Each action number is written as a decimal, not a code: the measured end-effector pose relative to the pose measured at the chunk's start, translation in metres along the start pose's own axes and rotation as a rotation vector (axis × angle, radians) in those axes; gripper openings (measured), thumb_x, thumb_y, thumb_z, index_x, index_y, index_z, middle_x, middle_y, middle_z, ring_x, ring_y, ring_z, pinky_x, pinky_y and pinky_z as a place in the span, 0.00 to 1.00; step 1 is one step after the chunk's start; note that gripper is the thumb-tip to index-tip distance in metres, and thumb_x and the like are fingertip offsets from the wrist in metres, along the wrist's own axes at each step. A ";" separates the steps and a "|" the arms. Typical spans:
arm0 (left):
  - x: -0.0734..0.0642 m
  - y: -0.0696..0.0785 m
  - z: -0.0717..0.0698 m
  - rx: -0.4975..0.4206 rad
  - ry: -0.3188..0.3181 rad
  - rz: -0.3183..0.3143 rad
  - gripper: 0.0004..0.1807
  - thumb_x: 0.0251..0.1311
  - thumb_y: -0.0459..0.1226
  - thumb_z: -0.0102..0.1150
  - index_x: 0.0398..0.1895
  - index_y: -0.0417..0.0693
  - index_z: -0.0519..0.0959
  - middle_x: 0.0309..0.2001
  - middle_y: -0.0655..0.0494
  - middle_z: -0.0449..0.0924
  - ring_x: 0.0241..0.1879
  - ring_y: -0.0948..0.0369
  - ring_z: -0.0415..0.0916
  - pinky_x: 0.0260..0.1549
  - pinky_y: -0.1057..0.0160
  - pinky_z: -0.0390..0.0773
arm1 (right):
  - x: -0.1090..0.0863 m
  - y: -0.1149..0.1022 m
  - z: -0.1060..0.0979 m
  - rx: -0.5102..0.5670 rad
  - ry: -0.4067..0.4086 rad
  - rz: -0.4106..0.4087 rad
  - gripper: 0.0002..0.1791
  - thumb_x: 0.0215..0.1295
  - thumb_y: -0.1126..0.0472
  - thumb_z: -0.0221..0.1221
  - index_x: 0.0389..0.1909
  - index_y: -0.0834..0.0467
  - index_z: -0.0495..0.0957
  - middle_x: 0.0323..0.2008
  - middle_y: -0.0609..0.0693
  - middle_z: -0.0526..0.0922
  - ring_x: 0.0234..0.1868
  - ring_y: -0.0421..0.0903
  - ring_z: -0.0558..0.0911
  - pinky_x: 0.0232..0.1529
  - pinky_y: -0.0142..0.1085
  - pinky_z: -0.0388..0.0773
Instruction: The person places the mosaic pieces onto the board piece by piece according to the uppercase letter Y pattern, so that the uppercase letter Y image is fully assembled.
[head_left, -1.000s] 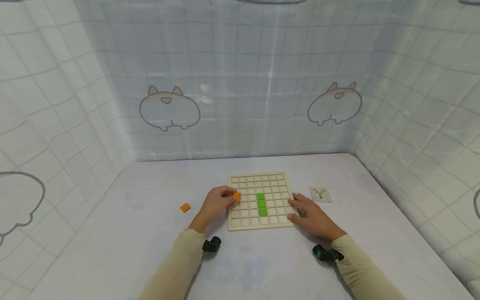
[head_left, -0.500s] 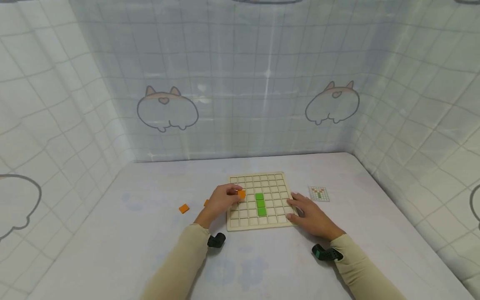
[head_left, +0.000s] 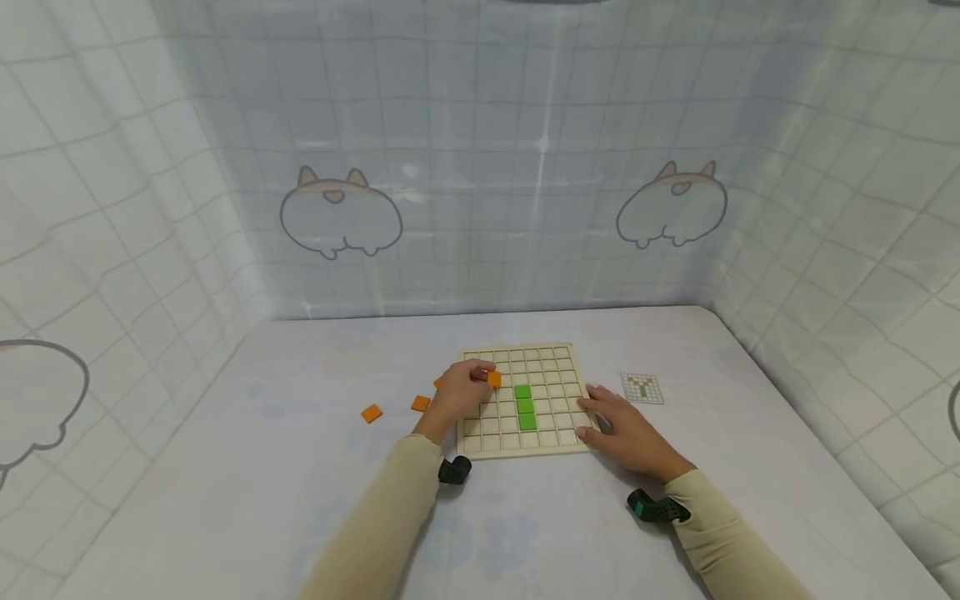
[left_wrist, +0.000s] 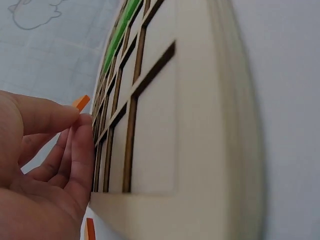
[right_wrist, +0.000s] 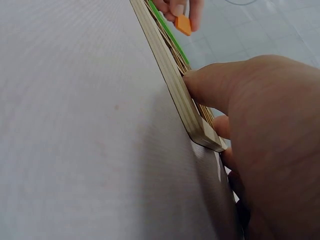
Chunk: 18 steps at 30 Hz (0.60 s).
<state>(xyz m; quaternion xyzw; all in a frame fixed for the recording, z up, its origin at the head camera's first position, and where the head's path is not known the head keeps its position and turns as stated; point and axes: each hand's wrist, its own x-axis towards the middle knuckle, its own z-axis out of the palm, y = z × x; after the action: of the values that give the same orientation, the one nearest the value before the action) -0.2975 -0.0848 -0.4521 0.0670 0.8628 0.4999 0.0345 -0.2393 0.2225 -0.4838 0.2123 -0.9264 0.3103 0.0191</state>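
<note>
A wooden grid board (head_left: pixel 555 437) lies on the table, with a column of three green tiles (head_left: pixel 526 407) in its cells. Between thumb and fingers, my left hand (head_left: pixel 459 392) pinches an orange square tile (head_left: pixel 494 379) over the board's left part. The left wrist view shows this tile (left_wrist: pixel 81 102) tilted at the fingertips, above the grid. My right hand (head_left: pixel 626 433) rests at the board's right edge, fingers spread and relaxed; in the right wrist view its thumb (right_wrist: pixel 215 85) lies on the rim.
Left of the board lie loose orange tiles (head_left: pixel 371 413), one of them (head_left: pixel 421 403) near the left wrist and another partly hidden behind the left hand. A small card (head_left: pixel 642 388) printed with a coloured grid pattern lies right of the board. Patterned curtains (head_left: pixel 480 208) enclose the table.
My left hand has moved right and farther from me over the board, carrying the orange tile. Orange tiles behind it have come into view. The right hand stays in place.
</note>
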 end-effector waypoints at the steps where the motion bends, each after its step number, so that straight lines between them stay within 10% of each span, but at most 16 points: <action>1: 0.001 0.000 0.001 0.011 0.004 -0.003 0.25 0.56 0.27 0.55 0.58 0.47 0.82 0.49 0.52 0.79 0.42 0.55 0.73 0.41 0.59 0.74 | 0.000 0.000 0.000 0.002 0.000 0.001 0.34 0.70 0.45 0.60 0.70 0.60 0.70 0.75 0.59 0.59 0.76 0.62 0.54 0.69 0.63 0.54; 18: 0.010 0.004 0.006 0.085 -0.006 0.009 0.19 0.63 0.31 0.59 0.58 0.47 0.83 0.49 0.51 0.81 0.46 0.54 0.75 0.46 0.54 0.77 | 0.000 0.000 0.000 -0.014 0.000 0.003 0.34 0.70 0.44 0.60 0.71 0.59 0.70 0.75 0.58 0.59 0.76 0.62 0.54 0.69 0.63 0.54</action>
<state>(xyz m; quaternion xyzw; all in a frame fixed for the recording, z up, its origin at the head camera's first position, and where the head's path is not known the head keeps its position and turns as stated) -0.3060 -0.0757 -0.4514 0.0740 0.8828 0.4627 0.0318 -0.2391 0.2225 -0.4832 0.2108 -0.9288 0.3041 0.0202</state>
